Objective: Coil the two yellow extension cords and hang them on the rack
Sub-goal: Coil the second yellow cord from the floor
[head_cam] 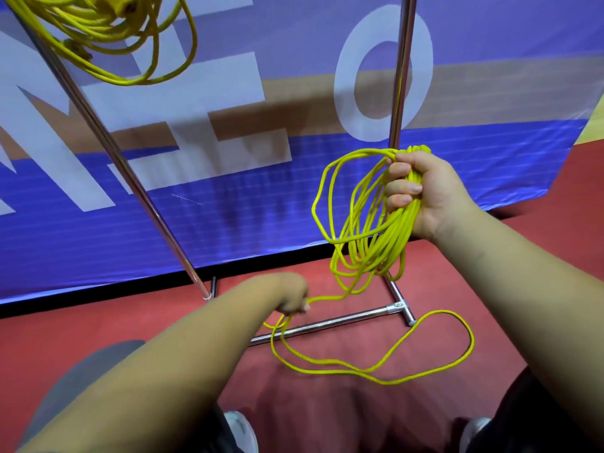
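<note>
While our right hand is clamped round the loops of the second cord, our left hand pinches its loose run low down, just above the floor. The tail lies on the floor across the rack's base bar and near the bar's right end. We judge that a quick pull could catch it there and jolt the rack, shaking the first cord, which hangs at its top left. Our loops are uneven, so some may slip from the fist or tangle.

Red floor, blue lettered banner
</note>
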Demonstrator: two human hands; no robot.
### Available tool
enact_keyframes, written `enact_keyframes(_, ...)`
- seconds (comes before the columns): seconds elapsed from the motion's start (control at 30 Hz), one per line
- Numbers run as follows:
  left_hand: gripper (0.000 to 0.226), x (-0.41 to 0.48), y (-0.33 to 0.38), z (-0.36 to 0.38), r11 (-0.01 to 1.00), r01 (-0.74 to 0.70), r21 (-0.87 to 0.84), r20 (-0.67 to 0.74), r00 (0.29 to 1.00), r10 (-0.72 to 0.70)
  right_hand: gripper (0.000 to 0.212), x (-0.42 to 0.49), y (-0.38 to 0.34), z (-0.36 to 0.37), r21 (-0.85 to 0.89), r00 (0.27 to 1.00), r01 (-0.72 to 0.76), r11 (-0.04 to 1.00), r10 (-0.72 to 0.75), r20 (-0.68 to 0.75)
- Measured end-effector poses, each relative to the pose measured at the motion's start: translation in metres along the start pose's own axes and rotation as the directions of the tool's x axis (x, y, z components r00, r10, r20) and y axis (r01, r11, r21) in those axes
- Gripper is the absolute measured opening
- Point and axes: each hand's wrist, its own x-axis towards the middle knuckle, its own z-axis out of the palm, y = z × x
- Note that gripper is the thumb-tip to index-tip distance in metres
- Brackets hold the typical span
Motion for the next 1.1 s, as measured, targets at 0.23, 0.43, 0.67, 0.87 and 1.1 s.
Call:
enact_keyframes(0.23, 0.043, -0.03, -0.03, -0.066, 0.849, 0.049, -0.525, -0.56, 0.732, -0.389, 0.022, -0.001, 0.014, 0.003, -0.453, 0.993, 0.089, 0.887, -0.114, -0.028)
enact_keyframes(0.43, 0.009, -0.056, -0.016, -0.09, 0.274, -0.245, -0.93, -0.35, 0.816, -0.46, 0.018, 0.004, 0.035, 0.007, -0.56, 0.978, 0.112, 0.821, -0.192, -0.085)
enact_keyframes(0.67, 0.017, -0.064, -0.016, -0.092, 0.012, -0.258, -0.966, -0.248, 0.917, -0.312, 0.021, 0.003, 0.036, 0.009, -0.598, 0.962, 0.114, 0.794, -0.237, -0.132)
enact_keyframes(0.87, 0.02, -0.06, -0.013, -0.085, 0.175, -0.088, -0.981, -0.153, 0.899, -0.41, 0.006, -0.003, 0.042, 0.008, -0.682, 0.964, 0.075, 0.727, -0.228, -0.137)
enact_keyframes(1.1, 0.019, -0.056, 0.002, -0.089, 0.126, -0.199, -0.972, -0.235, 0.835, -0.497, 0.02, -0.007, 0.049, 0.007, -0.747, 0.991, 0.001, 0.664, -0.099, -0.087)
